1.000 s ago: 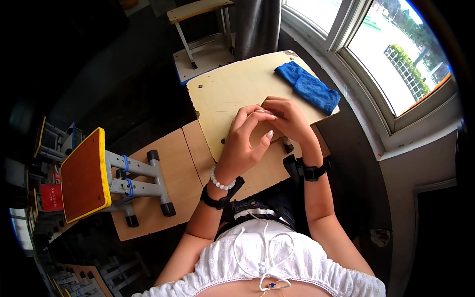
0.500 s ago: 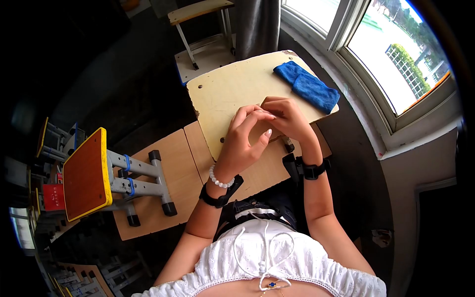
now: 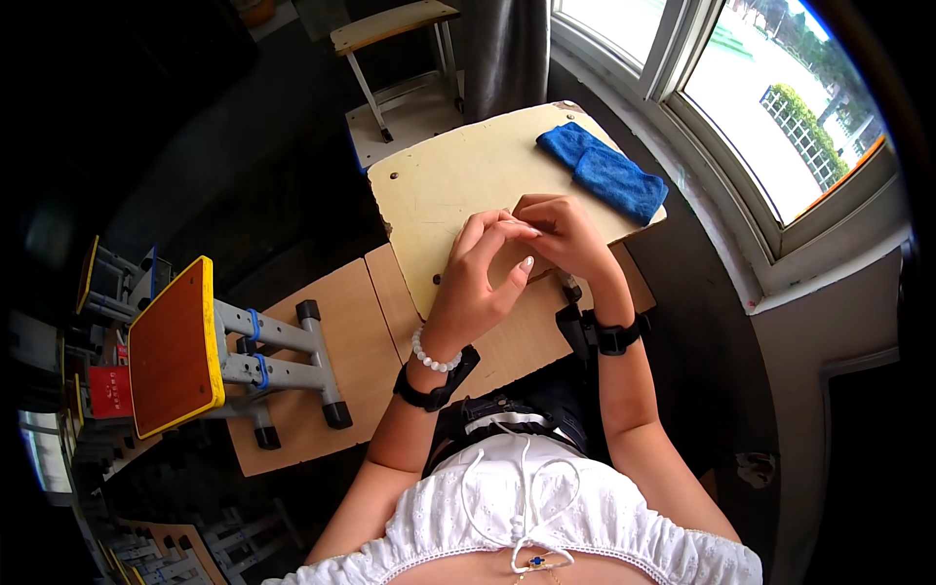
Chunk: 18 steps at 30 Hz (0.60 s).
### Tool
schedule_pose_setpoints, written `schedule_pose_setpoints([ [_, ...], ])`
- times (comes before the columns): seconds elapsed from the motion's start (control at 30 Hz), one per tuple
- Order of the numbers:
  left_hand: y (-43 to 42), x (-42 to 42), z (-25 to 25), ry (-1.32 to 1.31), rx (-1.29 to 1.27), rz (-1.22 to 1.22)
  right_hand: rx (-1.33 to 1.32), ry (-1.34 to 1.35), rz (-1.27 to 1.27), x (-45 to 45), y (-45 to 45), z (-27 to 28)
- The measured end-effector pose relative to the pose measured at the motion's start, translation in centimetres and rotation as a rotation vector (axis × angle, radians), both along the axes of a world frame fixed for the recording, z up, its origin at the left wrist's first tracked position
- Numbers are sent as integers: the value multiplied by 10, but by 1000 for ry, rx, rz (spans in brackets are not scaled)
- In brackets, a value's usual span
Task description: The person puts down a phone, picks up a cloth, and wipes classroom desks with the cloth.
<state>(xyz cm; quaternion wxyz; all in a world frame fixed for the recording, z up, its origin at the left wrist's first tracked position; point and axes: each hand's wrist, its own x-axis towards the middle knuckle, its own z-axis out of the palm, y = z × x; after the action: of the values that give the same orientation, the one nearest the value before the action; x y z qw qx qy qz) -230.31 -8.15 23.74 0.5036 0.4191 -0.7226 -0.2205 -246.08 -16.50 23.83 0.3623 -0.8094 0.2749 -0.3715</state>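
Observation:
Both hands meet over the pale wooden desk top (image 3: 429, 195). My left hand (image 3: 481, 276), with a white bead bracelet (image 3: 435, 355) at its wrist, has its fingers bent and its thumb held apart; its fingertips touch the other hand. The fingers of my right hand (image 3: 567, 234) are curled in at the left fingertips, and whatever lies between them, if anything, is hidden. Nearest to the right hand is a folded blue cloth (image 3: 604, 174), lying on the desk's right side, untouched by either hand.
An upturned stool (image 3: 175, 351) with a yellow-edged seat lies on the brown table (image 3: 341, 341) to the left. A window (image 3: 760, 107) with its sill borders the right side. Another desk (image 3: 395, 26) and a grey curtain (image 3: 507, 58) stand at the back.
The view has shifted very slightly. Both hands keep nearly the same pose against each other, and the cloth stays where it was.

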Motion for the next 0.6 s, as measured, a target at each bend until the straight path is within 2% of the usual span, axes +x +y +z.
schedule_pose_setpoints([
  [0.6, 1, -1, 2, -16, 10, 15, -6, -20, 22, 0, -2, -6],
])
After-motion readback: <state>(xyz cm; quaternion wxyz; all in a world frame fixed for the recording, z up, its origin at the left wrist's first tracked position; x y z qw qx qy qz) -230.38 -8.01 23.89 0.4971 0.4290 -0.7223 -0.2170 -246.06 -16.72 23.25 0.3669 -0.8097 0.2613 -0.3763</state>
